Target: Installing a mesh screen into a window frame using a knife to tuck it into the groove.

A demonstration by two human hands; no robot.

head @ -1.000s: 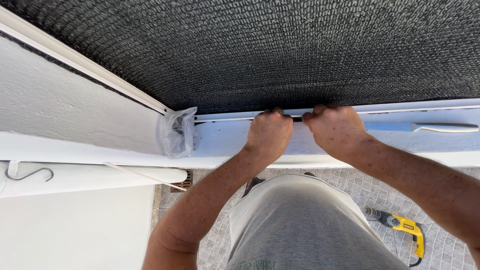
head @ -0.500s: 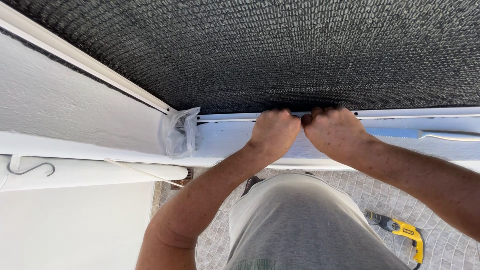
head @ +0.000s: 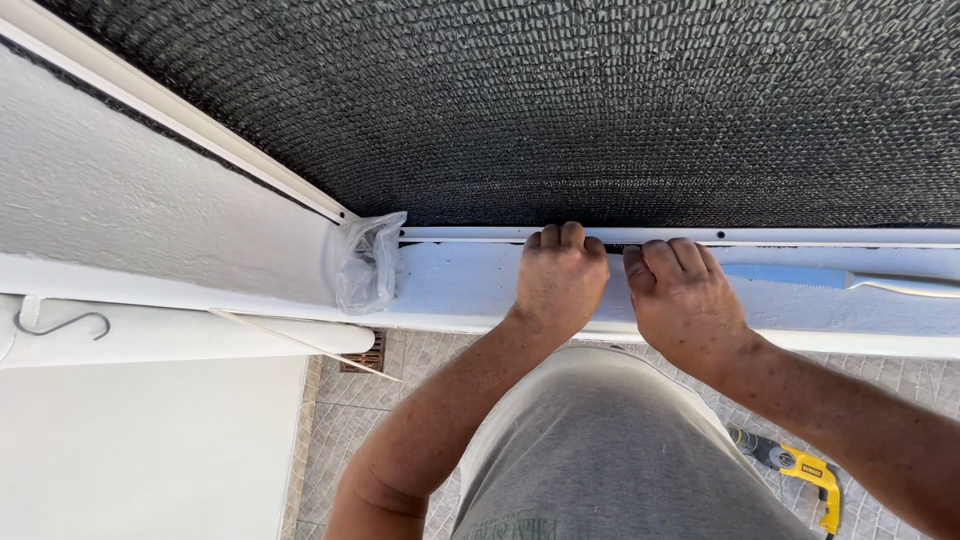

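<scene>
Left hand point(head: 560, 280) and right hand point(head: 682, 298) side by side, fingers curled onto thin white rail point(head: 800, 236), beneath coarse black woven mesh point(head: 600, 110)

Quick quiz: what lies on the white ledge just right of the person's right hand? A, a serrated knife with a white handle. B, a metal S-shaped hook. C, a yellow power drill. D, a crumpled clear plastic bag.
A: a serrated knife with a white handle lies flat on the white ledge, just beyond the right hand.
</scene>
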